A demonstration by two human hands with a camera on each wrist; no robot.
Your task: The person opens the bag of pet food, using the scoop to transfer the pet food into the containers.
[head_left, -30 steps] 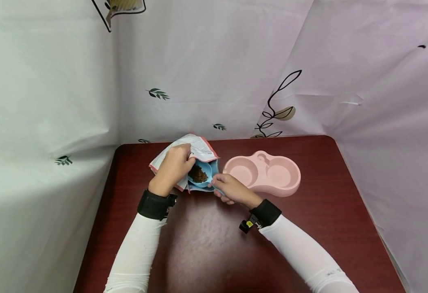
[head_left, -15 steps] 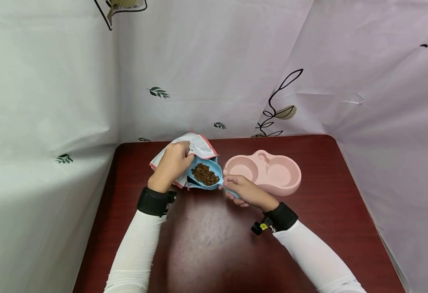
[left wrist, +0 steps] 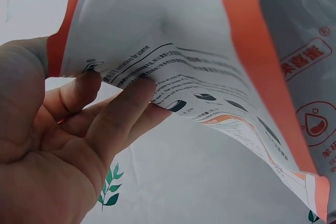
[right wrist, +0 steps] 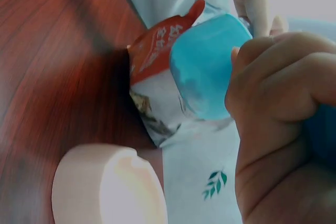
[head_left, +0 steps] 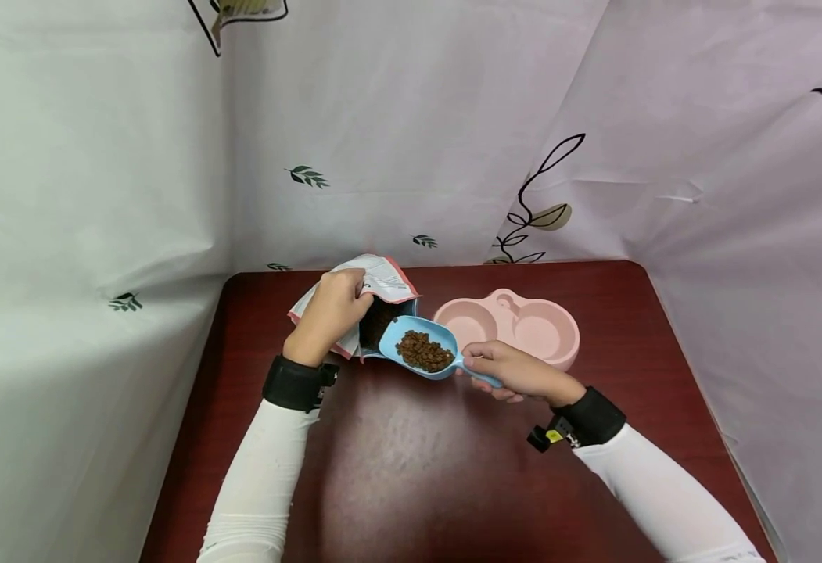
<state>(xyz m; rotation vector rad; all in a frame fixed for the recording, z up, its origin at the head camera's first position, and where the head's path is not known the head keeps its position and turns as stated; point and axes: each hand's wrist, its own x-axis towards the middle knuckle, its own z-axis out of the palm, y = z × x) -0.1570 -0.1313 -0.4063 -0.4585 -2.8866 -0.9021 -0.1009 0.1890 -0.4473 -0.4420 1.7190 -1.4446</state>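
- My left hand [head_left: 329, 313] pinches the bag [head_left: 382, 285] mouth open at the table's [head_left: 411, 469] back.
- My right hand [head_left: 516, 371] grips the kibble-filled scoop [head_left: 421, 348] between bag and bowl [head_left: 516, 328].

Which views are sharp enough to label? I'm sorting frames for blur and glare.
Head view: sharp, even light, soft sheen on the table. Left wrist: printed bag readable, left hand slightly soft. Right wrist: blurred; blue scoop and pink bowl smeared.

L hand [head_left: 332, 311] fingers [left wrist: 118, 111] curled, pinching — R hand [head_left: 516, 370] fisted, gripping; both forearms angled inward.
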